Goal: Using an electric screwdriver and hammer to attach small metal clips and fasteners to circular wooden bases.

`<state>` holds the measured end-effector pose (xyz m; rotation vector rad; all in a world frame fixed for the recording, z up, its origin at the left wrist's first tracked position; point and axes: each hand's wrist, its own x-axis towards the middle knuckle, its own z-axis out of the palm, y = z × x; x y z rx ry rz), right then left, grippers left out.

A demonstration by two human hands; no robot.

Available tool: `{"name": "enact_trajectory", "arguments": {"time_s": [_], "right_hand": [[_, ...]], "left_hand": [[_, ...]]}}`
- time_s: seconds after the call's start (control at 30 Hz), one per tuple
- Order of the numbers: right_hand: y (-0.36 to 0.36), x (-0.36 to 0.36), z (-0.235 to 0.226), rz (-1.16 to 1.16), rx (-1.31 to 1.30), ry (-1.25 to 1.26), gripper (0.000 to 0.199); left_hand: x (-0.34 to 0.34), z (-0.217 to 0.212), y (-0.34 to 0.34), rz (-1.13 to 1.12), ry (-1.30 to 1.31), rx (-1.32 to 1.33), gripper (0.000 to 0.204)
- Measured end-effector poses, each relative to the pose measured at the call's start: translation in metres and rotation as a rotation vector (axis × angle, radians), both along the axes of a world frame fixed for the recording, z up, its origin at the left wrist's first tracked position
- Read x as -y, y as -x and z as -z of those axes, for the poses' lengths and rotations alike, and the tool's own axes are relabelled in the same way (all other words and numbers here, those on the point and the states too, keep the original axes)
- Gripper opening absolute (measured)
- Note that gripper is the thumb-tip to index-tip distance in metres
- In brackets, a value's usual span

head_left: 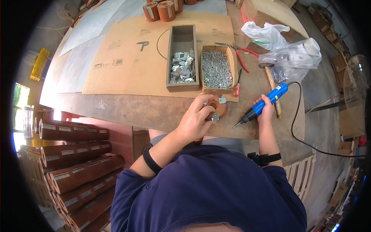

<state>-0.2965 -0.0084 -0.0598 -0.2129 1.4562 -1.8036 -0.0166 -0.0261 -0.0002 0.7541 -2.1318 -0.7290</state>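
My left hand (196, 119) is closed around a reddish-brown cylinder (221, 110) that stands on the table close to my body. Small metal plates (222, 100) sit on its upper rim, one beside my fingertips. In my right hand (265, 111) is a blue electric screwdriver (276, 92), its black nose and bit slanting down toward the tabletop, apart from the cylinder. A wooden box (169, 73) with loose metal plates and a cardboard box (234, 69) full of screws stand just beyond my left hand.
Red-handled pliers (242, 61), a small red screwdriver (236, 91) and a wooden-handled hammer (273, 89) lie right of the boxes. Clear plastic bags (293, 54) sit behind. The power cord (296, 127) hangs at right. Brown cylinders (167, 11) stand far back; more (77, 154) are stacked lower left.
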Motion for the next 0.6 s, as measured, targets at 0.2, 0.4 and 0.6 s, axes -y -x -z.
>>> {"name": "enact_trajectory", "arguments": {"time_s": [0.2, 0.4, 0.6], "right_hand": [[0.0, 0.001, -0.001, 0.008, -0.016, -0.02, 0.018], [-0.002, 0.0, -0.003, 0.0, -0.015, -0.021, 0.016], [0.001, 0.001, 0.001, 0.002, -0.018, -0.005, 0.018]], "left_hand": [[-0.004, 0.003, 0.0, -0.026, -0.021, -0.001, 0.039], [-0.006, -0.004, 0.0, -0.047, 0.074, -0.026, 0.041], [-0.006, 0.004, -0.001, -0.056, 0.086, -0.098, 0.035]]}}
